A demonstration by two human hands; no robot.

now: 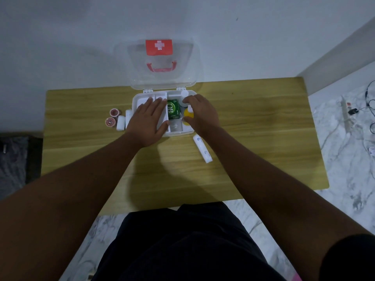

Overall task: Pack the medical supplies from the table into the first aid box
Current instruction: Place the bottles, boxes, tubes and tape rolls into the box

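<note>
Packing is roughly half done: a green box (173, 109) sits inside the first aid box (189, 132), the right hand's (199, 112) grip is clamped on a yellow bottle (188, 116) going in, the left hand (149, 118) lies flat with its grip spread apart on the inner tray (140, 102), and tape rolls (112, 117), gauze rolls (121, 122) and a white tube (203, 148) wait on the worktop (253, 128).

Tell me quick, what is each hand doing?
Left hand: open, flat on the white plastic first aid box.
Right hand: closed on the yellow bottle with white cap.

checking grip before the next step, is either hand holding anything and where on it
The right hand grips the yellow bottle around its body, inside the first aid box. The left hand lies flat, holding nothing.
</note>
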